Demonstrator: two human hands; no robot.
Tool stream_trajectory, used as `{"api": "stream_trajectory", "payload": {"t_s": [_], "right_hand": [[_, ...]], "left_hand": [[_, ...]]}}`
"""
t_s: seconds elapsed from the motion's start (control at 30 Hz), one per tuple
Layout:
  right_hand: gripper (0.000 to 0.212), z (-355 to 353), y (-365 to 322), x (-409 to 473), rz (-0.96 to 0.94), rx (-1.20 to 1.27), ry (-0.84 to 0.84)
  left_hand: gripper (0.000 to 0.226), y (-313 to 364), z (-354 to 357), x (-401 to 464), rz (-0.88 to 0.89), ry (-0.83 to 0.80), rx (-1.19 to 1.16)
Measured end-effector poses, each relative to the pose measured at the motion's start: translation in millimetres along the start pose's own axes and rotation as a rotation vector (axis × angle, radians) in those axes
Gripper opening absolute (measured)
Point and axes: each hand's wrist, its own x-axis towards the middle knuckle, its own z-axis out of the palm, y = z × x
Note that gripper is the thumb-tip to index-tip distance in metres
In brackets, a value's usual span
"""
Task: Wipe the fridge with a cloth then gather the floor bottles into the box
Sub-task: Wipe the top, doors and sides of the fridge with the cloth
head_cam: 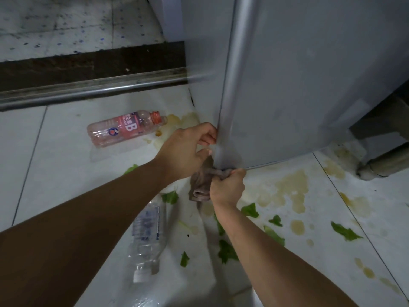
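The grey fridge (298, 85) fills the upper right, its rounded corner edge running down to the floor. My right hand (228, 187) grips a bunched brownish cloth (202, 182) and holds it against the bottom of that corner. My left hand (190, 149) is just above, fingertips curled onto the fridge's corner edge. A pink-labelled bottle (124, 129) lies on its side on the floor to the left. A clear water bottle (147, 238) with a white cap lies below my left forearm. No box is in view.
Yellowish spills (287, 191) stain the white floor tiles right of the fridge corner and by the pink bottle's neck. Green leaf scraps (345, 232) are scattered about. A metal door-track rail (88, 91) crosses the upper left. A pipe-like base (385, 167) sits at the right.
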Motion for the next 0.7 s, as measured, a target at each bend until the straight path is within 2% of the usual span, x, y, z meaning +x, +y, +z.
{"api": "stream_trajectory", "payload": {"t_s": [0.17, 0.33, 0.5, 0.7], "right_hand": [[0.028, 4.8, 0.1, -10.2, -0.024, -0.008, -0.064], [0.023, -13.4, 1.8, -21.6, -0.183, -0.21, -0.22], [0.025, -57.9, -3.8, -28.4, -0.279, -0.451, -0.367], [0.042, -124.8, -43.0, -49.3, -0.271, -0.695, -0.439]], "left_hand": [[0.033, -2.3, -11.7, -13.9, -0.042, -0.029, 0.09], [0.032, -7.1, -24.3, -32.4, -0.158, -0.069, 0.177], [0.031, -0.8, -23.3, -48.8, -0.225, -0.095, 0.205], [0.032, 33.5, -31.5, -74.2, -0.339, -0.187, 0.209]]}}
